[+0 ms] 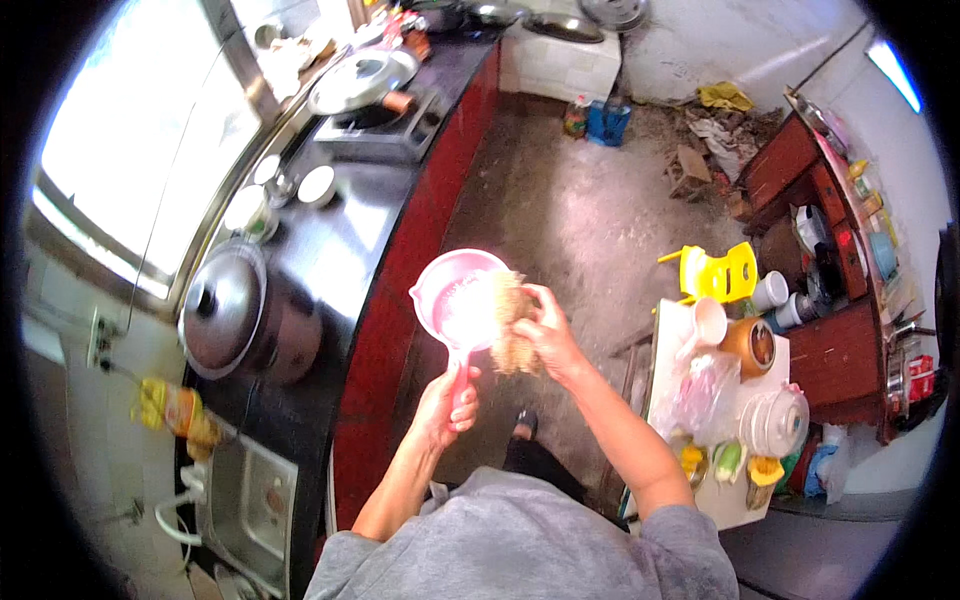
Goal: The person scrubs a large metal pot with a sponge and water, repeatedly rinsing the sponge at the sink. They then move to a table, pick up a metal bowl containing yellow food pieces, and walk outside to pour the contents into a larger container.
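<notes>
My left hand (440, 408) is closed around the handle of a pink plastic water dipper (437, 290), held up in front of me with its bowl toward the top. White, sudsy-looking spots show inside the bowl. A tan fibrous loofah (511, 322) is in my right hand (550, 335), with the fingers gripping its right side. The loofah lies against the dipper's right rim and covers part of it. Some of my right fingers are hidden behind the loofah.
On the left, a dark counter (345, 262) carries a large lidded pot (225, 315), a gas stove (385, 135) and a sink (250, 505). At right stand a crowded white table (665, 350), a yellow chair (722, 272) and a red-brown cabinet (835, 365).
</notes>
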The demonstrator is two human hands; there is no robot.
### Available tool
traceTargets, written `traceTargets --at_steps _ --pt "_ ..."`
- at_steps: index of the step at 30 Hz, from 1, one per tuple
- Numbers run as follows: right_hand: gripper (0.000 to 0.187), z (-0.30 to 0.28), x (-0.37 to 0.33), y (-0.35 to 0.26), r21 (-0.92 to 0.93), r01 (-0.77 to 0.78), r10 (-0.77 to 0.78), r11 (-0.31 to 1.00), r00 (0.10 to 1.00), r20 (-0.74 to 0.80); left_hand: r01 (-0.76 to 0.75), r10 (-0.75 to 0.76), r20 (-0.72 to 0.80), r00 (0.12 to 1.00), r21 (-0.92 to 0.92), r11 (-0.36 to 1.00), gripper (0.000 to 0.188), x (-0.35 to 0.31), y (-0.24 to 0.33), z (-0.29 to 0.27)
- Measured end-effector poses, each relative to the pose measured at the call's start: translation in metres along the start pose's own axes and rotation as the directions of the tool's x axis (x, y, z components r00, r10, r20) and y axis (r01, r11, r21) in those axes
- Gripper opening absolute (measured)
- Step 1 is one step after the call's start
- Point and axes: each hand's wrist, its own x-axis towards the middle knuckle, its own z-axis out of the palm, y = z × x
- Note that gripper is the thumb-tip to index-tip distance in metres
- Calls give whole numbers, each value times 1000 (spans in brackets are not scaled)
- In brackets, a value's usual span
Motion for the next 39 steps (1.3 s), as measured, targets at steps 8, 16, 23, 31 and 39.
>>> traceTargets --at_steps 8,16,23,31,39 --pt "44 -245 153 -58 417 61 87 907 941 -327 65 -61 136 989 -27 997 19 182 83 129" --pt "43 -420 320 -96 381 219 32 898 833 -553 9 -10 18 1000 45 999 19 349 186 208" --pt "38 -546 426 -152 548 295 51 783 847 -528 9 -10 122 993 8 1000 15 514 283 299" --pt "37 -622 663 -179 508 318 32 801 824 -566 -10 -11 162 987 129 992 22 711 413 409" --pt "35 -618 997 -203 520 132 81 844 927 -367 -44 6 164 986 229 972 22 876 570 511"
